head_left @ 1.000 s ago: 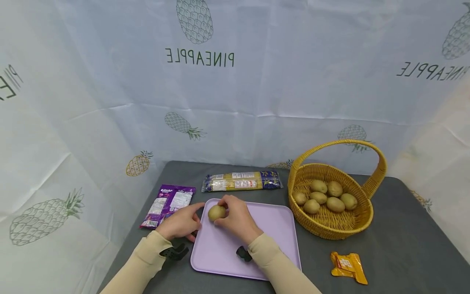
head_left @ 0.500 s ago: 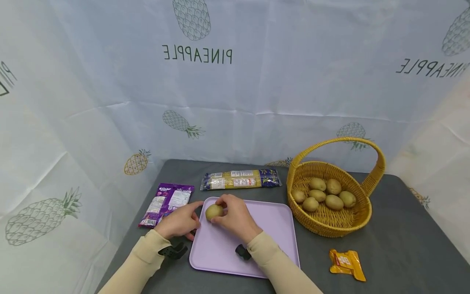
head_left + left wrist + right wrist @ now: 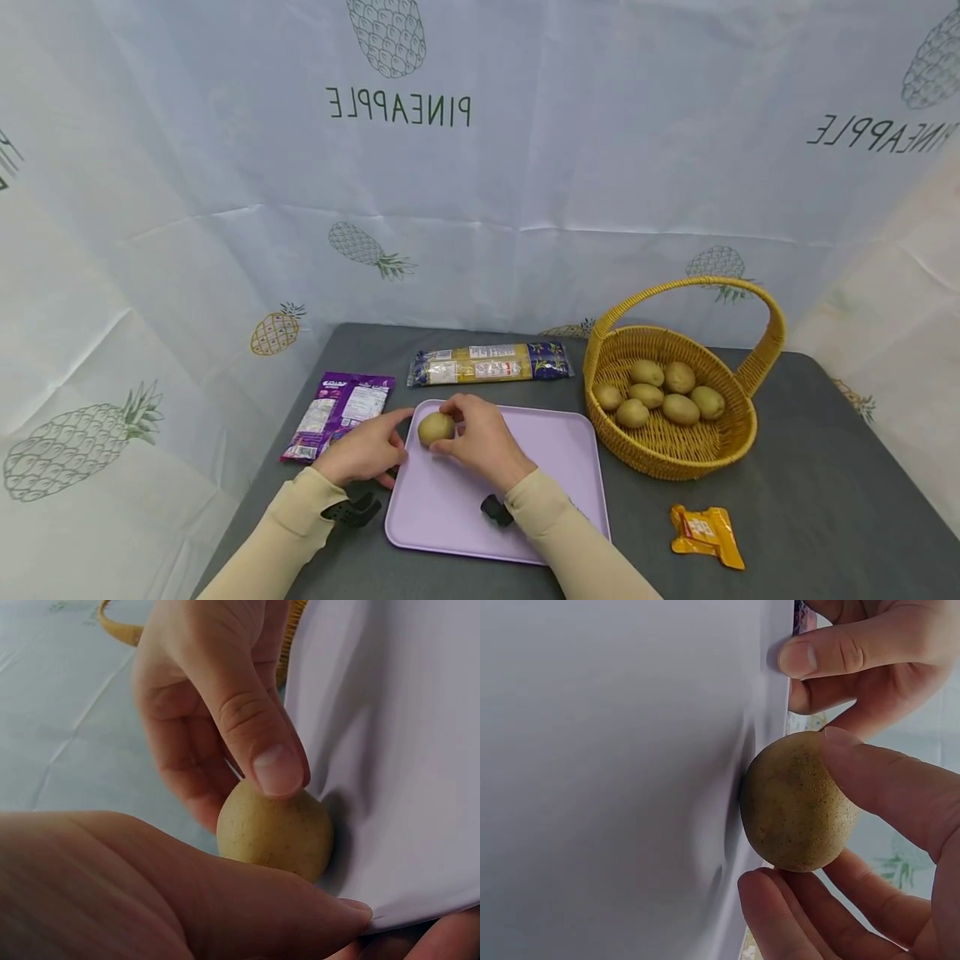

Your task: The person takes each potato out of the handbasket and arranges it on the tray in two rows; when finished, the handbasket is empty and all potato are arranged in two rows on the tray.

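Note:
A round yellow-brown potato sits at the far left corner of the lilac tray. My right hand pinches it; in the right wrist view the thumb lies on one side of the potato and the fingers curl along the other. At the tray's left edge, my left hand grips the rim. The left wrist view has that thumb over the edge, with fingertips showing below it.
Right of the tray stands a yellow wicker basket with a tall handle and several potatoes inside. A spaghetti packet lies behind the tray, a purple bag left, an orange packet front right.
The head view has tilted slightly, so everything shifts a little up and left in it. Both hands keep their holds on the potato and the tray.

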Tool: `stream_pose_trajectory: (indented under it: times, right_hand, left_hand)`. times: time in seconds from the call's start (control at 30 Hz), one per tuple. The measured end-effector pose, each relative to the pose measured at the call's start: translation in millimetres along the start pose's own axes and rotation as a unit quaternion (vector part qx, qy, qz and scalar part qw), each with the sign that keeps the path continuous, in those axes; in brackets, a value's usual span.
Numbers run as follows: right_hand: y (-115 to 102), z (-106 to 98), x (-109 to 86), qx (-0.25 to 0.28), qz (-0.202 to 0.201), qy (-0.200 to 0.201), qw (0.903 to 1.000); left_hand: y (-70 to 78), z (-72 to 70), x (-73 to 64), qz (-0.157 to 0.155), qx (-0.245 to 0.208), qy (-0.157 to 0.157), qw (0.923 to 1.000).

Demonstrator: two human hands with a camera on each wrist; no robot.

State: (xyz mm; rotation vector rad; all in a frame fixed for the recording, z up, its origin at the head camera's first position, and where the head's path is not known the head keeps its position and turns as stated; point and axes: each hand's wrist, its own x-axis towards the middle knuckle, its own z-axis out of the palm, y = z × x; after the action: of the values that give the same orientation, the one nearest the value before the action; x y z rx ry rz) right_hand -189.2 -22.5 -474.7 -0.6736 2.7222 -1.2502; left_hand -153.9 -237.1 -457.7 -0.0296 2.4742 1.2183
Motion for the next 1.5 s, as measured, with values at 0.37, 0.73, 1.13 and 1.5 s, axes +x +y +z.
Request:
stream_pose_trajectory:
  times: [0.37,0.73,1.13,1.5]
  right_hand:
    - [-0.3,-3.0,1.8,-0.019,-0.008,0.015,0.9997]
    - [-1.4,-5.6,2.9,-0.016,0.000,-0.007,0.9998]
    - [0.6,-7.3,1.9,-0.016,0.002,-0.004,0.9999]
    - [-2.0,-10.8,1.1,-0.013,0.004,-0.004,0.9999]
  left_hand:
    - [0.9,-1.6,-0.1,0.003,0.007,0.000,1.0000]
    - [-0.4,-2.5,0.9,0.003,0.008,-0.006,0.9999]
    - [1.5,-1.6,1.3,0.004,0.008,-0.011,0.9999]
    - [3.8,-1.5,-1.0,0.011,0.006,-0.013,0.9998]
